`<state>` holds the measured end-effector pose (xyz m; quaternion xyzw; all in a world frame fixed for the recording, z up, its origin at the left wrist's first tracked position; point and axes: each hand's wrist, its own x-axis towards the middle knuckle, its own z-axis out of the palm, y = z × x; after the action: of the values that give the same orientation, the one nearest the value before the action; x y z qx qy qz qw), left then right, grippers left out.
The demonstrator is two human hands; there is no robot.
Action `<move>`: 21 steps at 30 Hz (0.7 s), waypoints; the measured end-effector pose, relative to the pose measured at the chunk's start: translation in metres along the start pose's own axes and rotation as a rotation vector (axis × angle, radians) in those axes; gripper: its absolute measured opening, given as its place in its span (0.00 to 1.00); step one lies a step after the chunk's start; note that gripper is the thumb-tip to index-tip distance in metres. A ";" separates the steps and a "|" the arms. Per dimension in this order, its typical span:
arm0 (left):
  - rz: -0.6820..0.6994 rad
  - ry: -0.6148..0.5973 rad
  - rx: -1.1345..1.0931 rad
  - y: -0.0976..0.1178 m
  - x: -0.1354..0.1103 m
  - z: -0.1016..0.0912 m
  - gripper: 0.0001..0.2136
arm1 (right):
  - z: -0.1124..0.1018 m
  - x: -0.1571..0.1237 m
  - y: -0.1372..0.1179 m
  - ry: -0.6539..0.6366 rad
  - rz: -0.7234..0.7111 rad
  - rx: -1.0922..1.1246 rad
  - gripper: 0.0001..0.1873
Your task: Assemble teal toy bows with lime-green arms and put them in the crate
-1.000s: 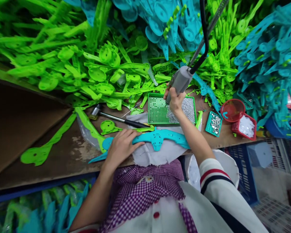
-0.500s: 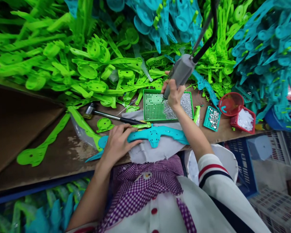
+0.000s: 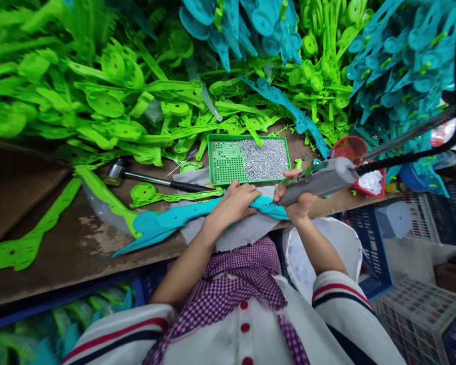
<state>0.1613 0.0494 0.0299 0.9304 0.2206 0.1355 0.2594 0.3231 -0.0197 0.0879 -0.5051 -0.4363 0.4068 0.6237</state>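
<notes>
Right hand [image 3: 299, 209] is wrapped around a grey, cylindrical driver [image 3: 319, 181], its tip at or just over the blue plastic part [image 3: 175, 218]; contact cannot be confirmed. Left hand [image 3: 233, 203] lies across the part's middle; whether its fingers pinch the edges cannot be told. Part rests on grey cloth [image 3: 247, 229] at the bench [image 3: 66, 248] edge, long axis running left to right, pointed tail leftward. Green perforated tray [image 3: 226, 163] just beyond holds small silvery metal pieces [image 3: 268, 161], massed toward its right. Red basket [image 3: 380, 186] contains white pieces [image 3: 371, 181].
</notes>
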 end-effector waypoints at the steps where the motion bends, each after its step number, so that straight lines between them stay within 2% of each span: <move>1: -0.006 0.007 0.003 0.001 -0.001 0.001 0.12 | 0.000 0.000 0.002 0.002 0.012 -0.001 0.44; 8: -0.035 0.032 -0.021 0.002 -0.009 0.007 0.16 | 0.002 0.007 0.011 0.022 -0.036 0.039 0.40; 16: 0.014 0.025 -0.059 -0.011 -0.007 0.011 0.16 | -0.003 0.006 0.019 0.003 -0.002 0.004 0.42; 21: 0.000 0.044 -0.056 -0.010 -0.009 0.011 0.16 | -0.006 0.005 0.020 0.004 -0.054 0.021 0.40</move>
<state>0.1547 0.0478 0.0142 0.9195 0.2226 0.1621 0.2804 0.3295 -0.0132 0.0683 -0.4876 -0.4443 0.3932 0.6406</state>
